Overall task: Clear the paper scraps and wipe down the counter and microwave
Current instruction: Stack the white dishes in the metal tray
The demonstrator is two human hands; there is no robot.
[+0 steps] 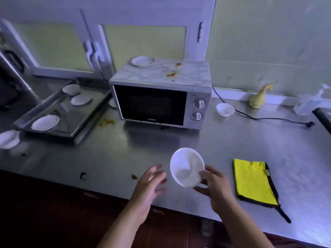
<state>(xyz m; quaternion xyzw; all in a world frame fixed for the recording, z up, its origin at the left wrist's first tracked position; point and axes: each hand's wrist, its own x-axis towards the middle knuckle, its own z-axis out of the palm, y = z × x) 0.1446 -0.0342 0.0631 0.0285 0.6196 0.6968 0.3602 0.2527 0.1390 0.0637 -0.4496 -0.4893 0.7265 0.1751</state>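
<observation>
Clearly, microwave (160,97) top stained orange.

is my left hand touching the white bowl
Apart. The head view shows a strip of counter between the left hand and the white bowl, which the right hand grips.

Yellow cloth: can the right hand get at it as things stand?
Likely yes: the yellow cloth lies beside the right hand, only bare counter between. But that hand holds a white bowl, which must go down first.
</observation>
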